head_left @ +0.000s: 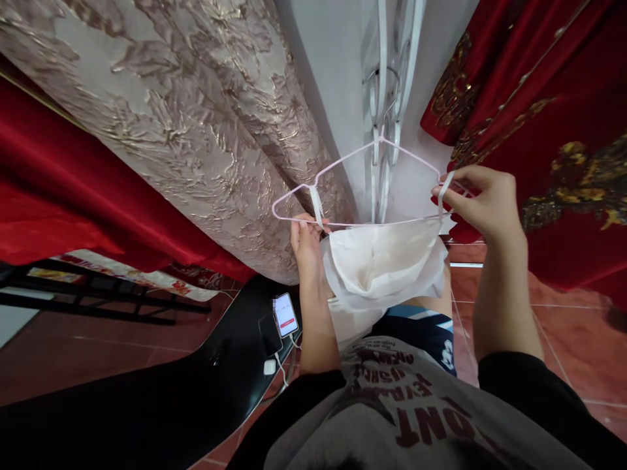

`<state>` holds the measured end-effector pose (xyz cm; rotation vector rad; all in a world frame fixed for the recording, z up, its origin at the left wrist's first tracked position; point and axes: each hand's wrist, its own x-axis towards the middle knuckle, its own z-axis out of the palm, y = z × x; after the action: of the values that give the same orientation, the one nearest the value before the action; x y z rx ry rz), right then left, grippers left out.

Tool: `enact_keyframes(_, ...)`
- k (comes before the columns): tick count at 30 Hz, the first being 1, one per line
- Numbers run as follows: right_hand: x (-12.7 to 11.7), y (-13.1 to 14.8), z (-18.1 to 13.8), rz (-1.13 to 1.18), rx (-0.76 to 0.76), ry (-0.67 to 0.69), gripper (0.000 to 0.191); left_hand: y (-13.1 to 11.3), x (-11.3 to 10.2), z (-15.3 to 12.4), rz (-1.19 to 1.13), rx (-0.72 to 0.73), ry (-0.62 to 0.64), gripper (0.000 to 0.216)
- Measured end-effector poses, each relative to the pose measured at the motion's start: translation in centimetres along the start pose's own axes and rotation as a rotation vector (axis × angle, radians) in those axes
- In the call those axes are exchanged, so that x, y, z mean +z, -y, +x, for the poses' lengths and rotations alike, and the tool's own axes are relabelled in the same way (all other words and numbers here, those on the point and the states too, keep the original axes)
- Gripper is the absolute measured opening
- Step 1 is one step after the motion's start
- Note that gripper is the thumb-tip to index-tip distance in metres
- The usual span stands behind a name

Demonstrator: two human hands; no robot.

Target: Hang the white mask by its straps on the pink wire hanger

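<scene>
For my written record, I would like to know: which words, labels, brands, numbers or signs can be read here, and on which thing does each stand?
"ONT", seemingly part of a longer word: large dark-red letters on the grey cloth shirt with black sleeves.
Other lines on the shirt: too distorted or small to read surely.
White marks on the dark-blue cloth shorts: unreadable.
Text on the rectangular phone with lit white screen: too small.
</scene>
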<state>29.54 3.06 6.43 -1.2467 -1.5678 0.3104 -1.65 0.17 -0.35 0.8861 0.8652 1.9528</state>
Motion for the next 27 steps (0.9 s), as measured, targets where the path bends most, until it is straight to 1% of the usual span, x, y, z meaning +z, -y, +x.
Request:
enact_keyframes(2,-0.2,-0.9,-0.8,0.053,0.045,-0.064,0.021,0.0,-0.1,-0.1,0.007,-0.012,-0.004,0.045)
enact_keyframes(5,-1.1,-2.2,-1.6,0.082,0.106,-0.137,0.029,0.1,0.0,-0.2,0.013,-0.061,0.001,0.045)
enact_keyframes(7,-1.6,-2.2,-1.7,0.080,0.114,-0.129,0.031,0.3,0.2,-0.3,-0.007,-0.086,0.006,0.044)
enact_keyframes(9,-1.9,-1.5,-1.3,0.052,0.080,-0.077,0.028,0.6,0.2,-0.3,-0.023,-0.098,0.002,0.044)
enact_keyframes(12,-1.6,0.5,-0.3,-0.026,-0.043,0.013,0.026,0.9,0.2,-0.3,-0.040,-0.103,0.003,0.044)
enact_keyframes(14,-0.9,1.8,-0.1,-0.108,-0.178,0.018,0.024,1.1,0.0,-0.3,-0.055,-0.105,0.026,0.044)
enact_keyframes(15,-0.5,2.3,-0.3,-0.142,-0.250,-0.018,0.026,1.1,-0.1,-0.3,-0.060,-0.107,0.039,0.044)
enact_keyframes(17,0.8,3.1,-1.2,-0.161,-0.372,-0.145,0.034,1.1,-0.1,-0.4,-0.061,-0.107,0.049,0.044)
enact_keyframes(18,1.6,3.2,-1.9,-0.141,-0.409,-0.192,0.035,1.1,-0.1,-0.4,-0.058,-0.104,0.043,0.044)
enact_keyframes(19,2.5,3.2,-2.6,-0.108,-0.429,-0.199,0.032,1.1,0.0,-0.4,-0.054,-0.099,0.033,0.043)
enact_keyframes(20,3.4,3.1,-3.4,-0.070,-0.430,-0.132,0.028,1.2,0.1,-0.5,-0.051,-0.098,0.023,0.042)
enact_keyframes(23,6.0,1.9,-5.1,-0.041,-0.383,0.264,0.023,1.3,0.2,-0.8,-0.032,-0.110,-0.001,0.039)
enact_keyframes(24,6.7,1.5,-5.5,-0.064,-0.364,0.335,0.022,1.3,0.1,-1.0,-0.016,-0.116,-0.003,0.039)
enact_keyframes(25,7.2,1.0,-5.8,-0.092,-0.349,0.352,0.022,1.3,0.0,-1.2,0.010,-0.127,0.005,0.039)
enact_keyframes(27,7.8,0.4,-6.3,-0.129,-0.331,0.270,0.022,0.8,-0.6,-1.6,0.094,-0.169,0.051,0.039)
